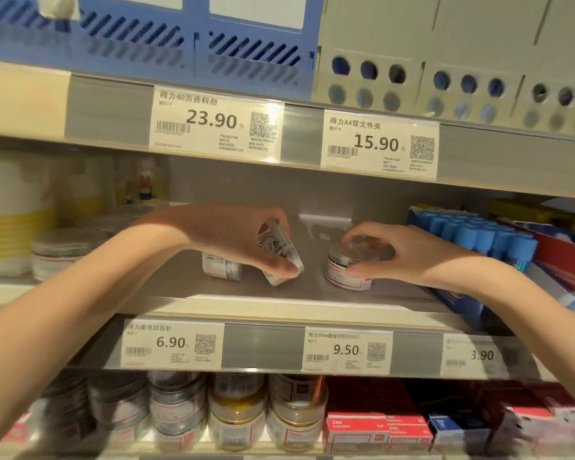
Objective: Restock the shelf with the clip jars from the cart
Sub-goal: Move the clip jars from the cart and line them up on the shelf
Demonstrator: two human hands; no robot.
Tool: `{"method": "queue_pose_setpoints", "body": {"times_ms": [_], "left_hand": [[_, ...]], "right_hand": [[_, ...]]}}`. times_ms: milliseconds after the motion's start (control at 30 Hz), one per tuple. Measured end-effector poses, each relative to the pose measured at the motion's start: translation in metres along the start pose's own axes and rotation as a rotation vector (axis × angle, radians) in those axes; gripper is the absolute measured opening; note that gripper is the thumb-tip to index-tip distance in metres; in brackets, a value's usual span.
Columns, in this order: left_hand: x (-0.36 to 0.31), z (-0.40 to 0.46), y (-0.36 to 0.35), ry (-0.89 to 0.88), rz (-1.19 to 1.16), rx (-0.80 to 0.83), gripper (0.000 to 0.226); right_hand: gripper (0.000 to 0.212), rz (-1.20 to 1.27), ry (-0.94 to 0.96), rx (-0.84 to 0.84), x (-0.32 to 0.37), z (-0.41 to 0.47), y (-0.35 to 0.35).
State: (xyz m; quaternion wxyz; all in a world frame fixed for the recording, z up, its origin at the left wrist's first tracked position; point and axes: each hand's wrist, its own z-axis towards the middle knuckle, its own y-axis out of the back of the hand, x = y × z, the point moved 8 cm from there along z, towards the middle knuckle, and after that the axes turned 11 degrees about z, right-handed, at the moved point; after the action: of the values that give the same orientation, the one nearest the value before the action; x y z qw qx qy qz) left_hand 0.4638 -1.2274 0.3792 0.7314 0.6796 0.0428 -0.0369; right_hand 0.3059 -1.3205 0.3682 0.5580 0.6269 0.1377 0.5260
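Head view: two clip jars are handled on the middle shelf (279, 293).
A tilted jar (281, 252) is gripped by the left hand (233, 237) above the shelf; an upright jar (347, 268), standing on it, is clasped by the right hand (392, 254).

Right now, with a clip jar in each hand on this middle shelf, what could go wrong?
1. The left hand holds a tilted clip jar on its lower edge, close against another jar behind it; setting it down may knock that one or let it roll.
2. The right hand holds its upright jar near the shelf's front lip; a slip in the grip might send it off.
3. The blue glue stick box sits close to the right wrist and could get bumped.
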Motion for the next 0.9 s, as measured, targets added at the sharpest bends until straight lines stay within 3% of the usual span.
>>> {"method": "queue_pose_setpoints", "body": {"times_ms": [333,900], "left_hand": [[-0.004,-0.012,-0.002,-0.054,0.019,0.03,0.062],[-0.008,-0.021,-0.001,-0.119,-0.056,0.027,0.062]], "right_hand": [[0.041,-0.086,0.039,0.01,-0.004,0.006,0.006],[0.045,-0.175,0.071,-0.009,0.006,0.032,-0.001]]}}
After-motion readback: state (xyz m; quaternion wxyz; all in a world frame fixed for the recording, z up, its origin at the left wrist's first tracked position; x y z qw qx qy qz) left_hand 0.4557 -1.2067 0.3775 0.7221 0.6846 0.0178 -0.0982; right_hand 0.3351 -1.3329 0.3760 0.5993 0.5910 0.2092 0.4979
